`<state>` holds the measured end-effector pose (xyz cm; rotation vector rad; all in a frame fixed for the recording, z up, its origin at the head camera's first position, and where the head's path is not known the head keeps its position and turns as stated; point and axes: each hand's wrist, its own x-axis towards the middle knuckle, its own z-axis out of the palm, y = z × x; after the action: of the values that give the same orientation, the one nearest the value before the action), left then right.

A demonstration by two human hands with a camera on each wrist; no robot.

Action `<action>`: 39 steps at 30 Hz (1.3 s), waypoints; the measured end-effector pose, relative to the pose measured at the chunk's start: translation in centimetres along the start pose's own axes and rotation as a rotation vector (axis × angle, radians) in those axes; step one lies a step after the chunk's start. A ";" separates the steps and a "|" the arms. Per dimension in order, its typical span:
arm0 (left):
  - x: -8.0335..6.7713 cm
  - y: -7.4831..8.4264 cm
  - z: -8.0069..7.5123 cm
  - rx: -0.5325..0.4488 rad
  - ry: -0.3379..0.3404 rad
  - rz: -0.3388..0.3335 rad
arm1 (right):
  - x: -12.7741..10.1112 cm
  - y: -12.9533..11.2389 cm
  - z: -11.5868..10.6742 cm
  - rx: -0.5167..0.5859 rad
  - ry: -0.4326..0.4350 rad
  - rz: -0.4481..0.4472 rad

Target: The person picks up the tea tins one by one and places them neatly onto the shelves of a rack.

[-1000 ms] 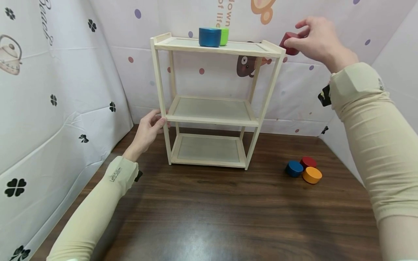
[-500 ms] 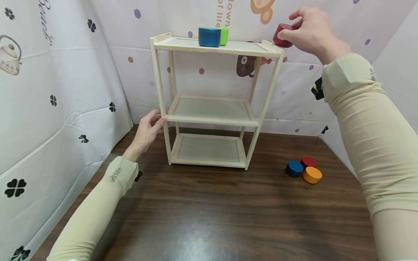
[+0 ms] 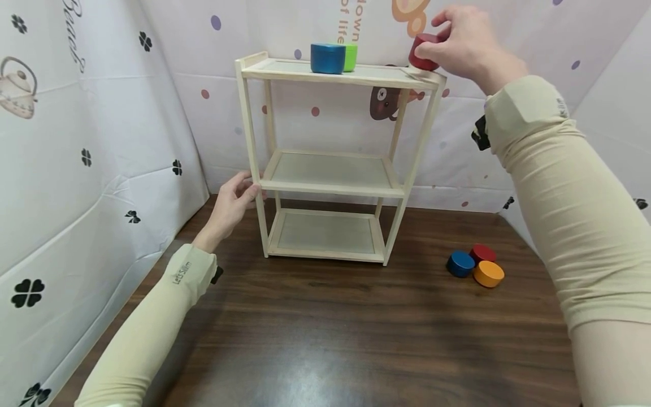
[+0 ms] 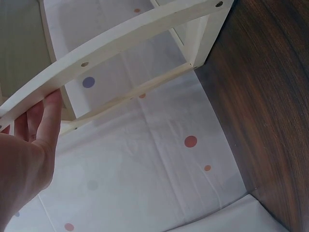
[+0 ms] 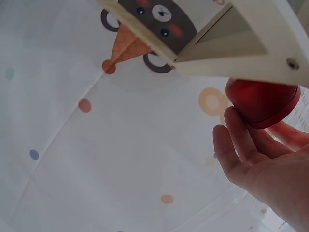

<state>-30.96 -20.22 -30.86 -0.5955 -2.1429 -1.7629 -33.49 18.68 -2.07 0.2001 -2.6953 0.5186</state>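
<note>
My right hand [image 3: 465,42] pinches a red round tin [image 3: 424,52] between thumb and fingers, tilted over the right end of the wooden shelf rack [image 3: 333,187]. In the right wrist view the red tin [image 5: 263,100] shows beside the rack's top rail, partly hidden by it. My left hand [image 3: 231,206] grips the rack's left front post at middle-shelf height, thumb in front and fingers behind. The left wrist view has these fingers [image 4: 49,118] against the post. A blue tin [image 3: 327,59] stands on the top shelf, partly covering a light green tin [image 3: 351,58].
On the dark wooden table [image 3: 325,316], right of the rack, a blue tin [image 3: 460,264], a red tin [image 3: 483,254] and an orange tin [image 3: 489,274] sit close together. Patterned white cloth [image 3: 203,113] hangs behind and along the sides.
My right hand has moved left and slightly up with the red tin, from beside the rack's top right corner to over its right end. My left hand stays on the post.
</note>
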 end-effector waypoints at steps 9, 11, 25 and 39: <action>0.0 0.1 -0.2 0.008 -0.012 0.001 | 0.1 -1.7 0.6 0.011 -0.013 -0.030; 0.0 0.3 -0.2 0.006 -0.010 0.004 | 0.1 -2.2 0.6 0.015 -0.014 -0.037; 0.1 0.4 -0.1 -0.019 0.005 0.002 | -0.2 -4.4 1.6 0.059 -0.048 -0.052; -0.1 0.4 -0.3 -0.001 0.001 -0.002 | -0.4 -6.0 2.4 0.079 -0.077 -0.044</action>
<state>-30.66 -20.45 -30.47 -0.5929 -2.1434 -1.7648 -32.68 12.27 -2.29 0.3058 -2.7399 0.6165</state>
